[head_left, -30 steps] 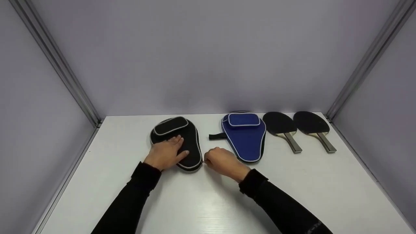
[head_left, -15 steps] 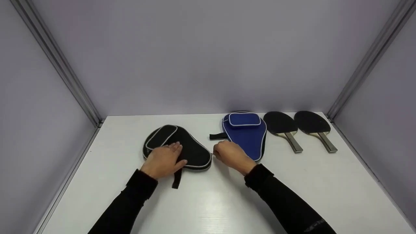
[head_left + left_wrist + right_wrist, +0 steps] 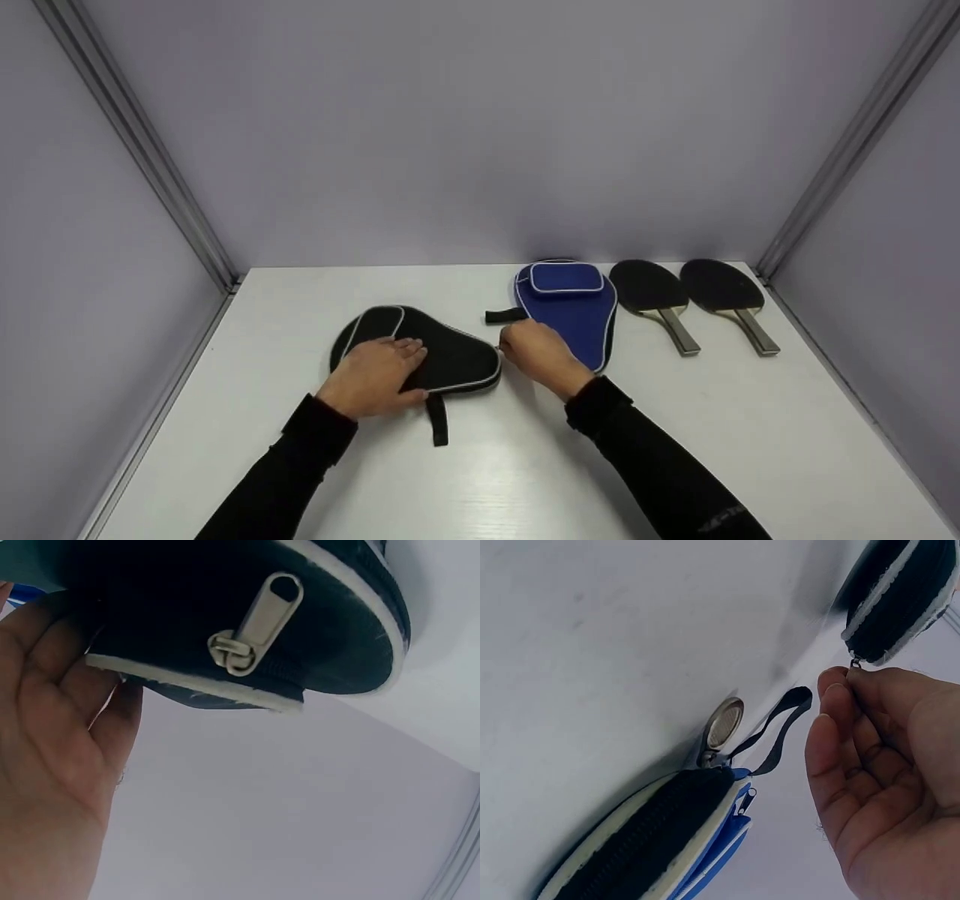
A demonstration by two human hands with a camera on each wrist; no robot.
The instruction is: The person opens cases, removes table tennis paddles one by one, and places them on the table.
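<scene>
Our left hand (image 3: 375,377) lies flat on the black case (image 3: 457,356) on the worktop (image 3: 405,487) while our right hand (image 3: 546,356) pinches its zip pull (image 3: 856,662), so we'd best press down and draw evenly round the curve.

Left grip (image 3: 373,377) palm-down, outstretched; right grip (image 3: 544,358) curled, seemingly in a fingertip pinch.
</scene>
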